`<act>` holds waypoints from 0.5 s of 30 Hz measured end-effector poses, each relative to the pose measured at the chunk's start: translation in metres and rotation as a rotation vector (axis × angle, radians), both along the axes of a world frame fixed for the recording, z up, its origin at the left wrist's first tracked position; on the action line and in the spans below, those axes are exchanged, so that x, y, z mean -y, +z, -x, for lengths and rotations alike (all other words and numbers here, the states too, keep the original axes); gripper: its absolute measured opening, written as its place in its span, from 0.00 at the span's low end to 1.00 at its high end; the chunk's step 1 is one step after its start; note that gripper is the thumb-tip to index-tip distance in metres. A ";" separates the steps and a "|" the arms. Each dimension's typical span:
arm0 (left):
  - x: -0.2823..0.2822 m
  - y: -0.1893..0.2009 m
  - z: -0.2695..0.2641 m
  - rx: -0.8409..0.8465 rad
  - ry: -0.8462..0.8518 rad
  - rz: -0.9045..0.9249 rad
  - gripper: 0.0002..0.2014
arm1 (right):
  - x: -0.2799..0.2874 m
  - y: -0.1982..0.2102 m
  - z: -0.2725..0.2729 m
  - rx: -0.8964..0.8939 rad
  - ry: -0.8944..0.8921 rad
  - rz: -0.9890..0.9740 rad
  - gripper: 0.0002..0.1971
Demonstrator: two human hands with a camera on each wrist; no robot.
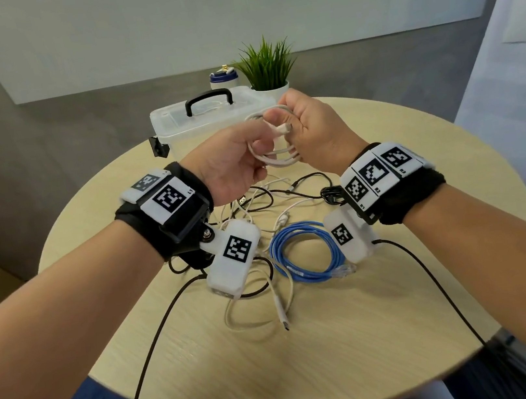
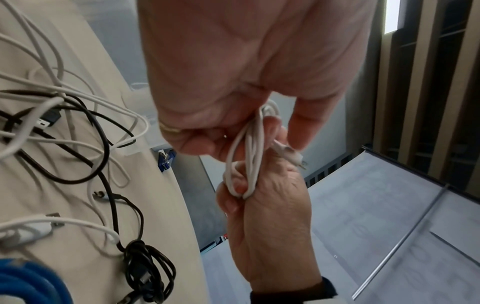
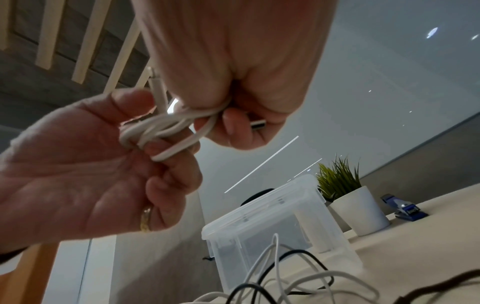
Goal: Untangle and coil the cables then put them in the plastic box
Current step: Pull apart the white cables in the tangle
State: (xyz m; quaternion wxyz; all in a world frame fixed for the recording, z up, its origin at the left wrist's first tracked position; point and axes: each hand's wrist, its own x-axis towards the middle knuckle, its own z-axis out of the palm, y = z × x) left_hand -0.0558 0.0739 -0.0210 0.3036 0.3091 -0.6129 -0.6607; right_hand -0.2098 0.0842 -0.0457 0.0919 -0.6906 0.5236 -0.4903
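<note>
Your left hand [image 1: 231, 159] and right hand [image 1: 315, 123], both curled, grip 1 coiled white cable [image 1: 277, 157], raised above the round table [image 1: 377, 336], near the seemingly closed plastic box [image 1: 205, 119].

Two hands [image 1: 266, 140]; one plastic box [image 1: 208, 118]; one plant [image 1: 267, 65].

Round wood table [image 1: 344, 341], grey wall [image 1: 25, 149].

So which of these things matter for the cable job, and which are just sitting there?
Job:
- white cable, coiled, held by left hand and right hand
- blue cable, coiled on the table
- loose black and white cables
- plastic box, lid on

Lying about:
- plant
- bottle
- blue stapler
</note>
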 end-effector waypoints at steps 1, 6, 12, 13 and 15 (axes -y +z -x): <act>0.000 0.001 0.000 -0.008 -0.011 -0.015 0.08 | -0.001 0.000 0.000 -0.007 0.007 0.008 0.11; 0.002 -0.001 -0.001 -0.004 -0.012 -0.073 0.07 | -0.003 0.000 0.002 -0.026 0.021 0.034 0.11; 0.004 -0.001 -0.004 -0.042 -0.058 -0.070 0.07 | -0.003 0.003 0.002 -0.022 0.024 0.009 0.12; 0.004 -0.002 -0.005 -0.039 -0.078 -0.061 0.07 | -0.003 0.004 0.002 -0.032 0.023 0.005 0.12; 0.007 -0.003 -0.007 -0.009 -0.116 -0.025 0.07 | -0.003 0.003 0.001 -0.050 0.017 0.002 0.12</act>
